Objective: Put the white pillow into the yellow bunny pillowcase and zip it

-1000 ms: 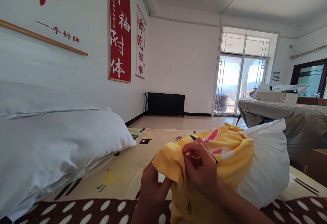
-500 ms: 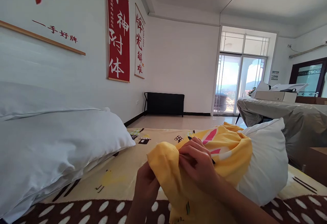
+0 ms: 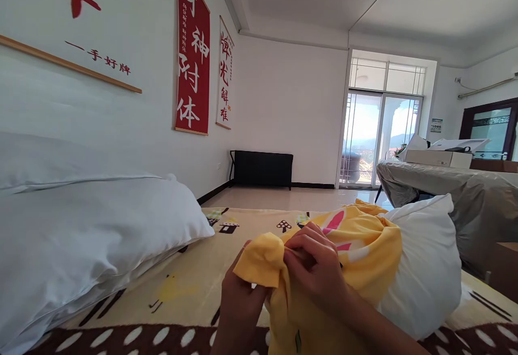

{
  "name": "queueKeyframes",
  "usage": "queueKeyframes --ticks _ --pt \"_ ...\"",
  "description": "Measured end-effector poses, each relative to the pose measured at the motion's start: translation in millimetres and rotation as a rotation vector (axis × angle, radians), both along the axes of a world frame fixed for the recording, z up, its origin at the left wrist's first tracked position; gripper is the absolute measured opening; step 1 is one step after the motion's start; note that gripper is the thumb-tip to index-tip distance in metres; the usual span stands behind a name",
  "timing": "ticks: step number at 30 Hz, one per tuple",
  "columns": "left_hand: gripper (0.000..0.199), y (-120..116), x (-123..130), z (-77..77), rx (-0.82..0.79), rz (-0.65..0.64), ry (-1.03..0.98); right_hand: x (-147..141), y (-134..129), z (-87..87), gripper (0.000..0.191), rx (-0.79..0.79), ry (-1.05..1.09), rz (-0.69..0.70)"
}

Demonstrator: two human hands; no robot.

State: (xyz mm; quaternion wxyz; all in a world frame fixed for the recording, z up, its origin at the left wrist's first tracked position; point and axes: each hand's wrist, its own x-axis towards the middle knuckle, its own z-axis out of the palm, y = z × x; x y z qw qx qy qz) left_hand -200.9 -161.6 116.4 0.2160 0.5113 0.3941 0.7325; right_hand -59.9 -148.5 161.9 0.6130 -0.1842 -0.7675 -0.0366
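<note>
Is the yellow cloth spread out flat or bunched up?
Bunched up: the yellow cloth lies in folds against the white pillow, its near end gathered between both hands.

From the left hand (image 3: pixel 243 304), a strip of cream blanket (image 3: pixel 198 274) is offering a low way through between nine and eleven o'clock — large pillows (image 3: pixel 105 231) are walling its outer side. Bunched yellow cloth (image 3: pixel 370 252) is blocking two o'clock, while a plump white pillow (image 3: pixel 427 274) is bulging at three.
</note>
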Motion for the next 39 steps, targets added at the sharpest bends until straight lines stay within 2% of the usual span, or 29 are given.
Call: queueKeyframes --ticks 2,5,7,11,14,17,20,22,25,27,29,31,33,36,39 --pt "0.029 -5 0 1.5 -0.016 -0.087 -0.070 -1 2 -1.0 0.012 -0.004 0.029 -0.018" --pt "0.043 -12 -5 5.2 0.065 -0.338 -0.112 -4 5 -2.2 0.013 0.001 0.098 -0.064" --pt "0.051 -14 -9 8.3 0.101 -0.410 -0.084 -5 6 -3.1 0.014 0.008 0.129 -0.093" --pt "0.038 -18 -7 16.2 -0.056 -0.225 -0.005 -5 4 -4.7 0.013 0.091 0.132 -0.129" --pt "0.038 -21 -1 22.0 -0.138 -0.107 0.022 -6 3 -6.0 0.014 0.196 0.095 -0.151" --pt "0.038 -24 3 24.2 -0.168 -0.041 0.059 -6 -1 -9.3 0.014 0.287 0.021 -0.170" --pt "0.039 -26 2 23.7 -0.167 -0.017 0.050 0 -6 -8.8 0.012 0.312 -0.091 -0.153" --pt "0.040 -28 2 24.2 -0.187 -0.042 0.006 11 -7 0.2 0.014 0.244 -0.246 -0.055" --pt "0.037 -35 2 27.0 -0.235 -0.125 -0.135 38 6 29.3 0.021 0.037 -0.342 0.073" --pt "0.037 -40 3 28.7 -0.248 -0.181 -0.222 57 25 50.9 0.022 -0.117 -0.289 0.025" --pt "0.036 -45 4 29.4 -0.259 -0.216 -0.266 71 47 64.5 0.024 -0.253 -0.340 -0.047" --pt "0.035 -49 5 29.8 -0.277 -0.216 -0.291 80 65 66.0 0.025 -0.350 -0.501 -0.062" --pt "0.038 -52 8 31.1 -0.299 -0.195 -0.329 86 73 58.4 0.028 -0.420 -0.595 -0.037" --pt "0.042 -53 14 35.0 -0.318 -0.171 -0.409 91 69 45.8 0.041 -0.521 -0.571 -0.011" --pt "0.039 -48 16 36.9 -0.309 -0.077 -0.436 95 53 44.7 0.034 -0.594 -0.656 -0.010"
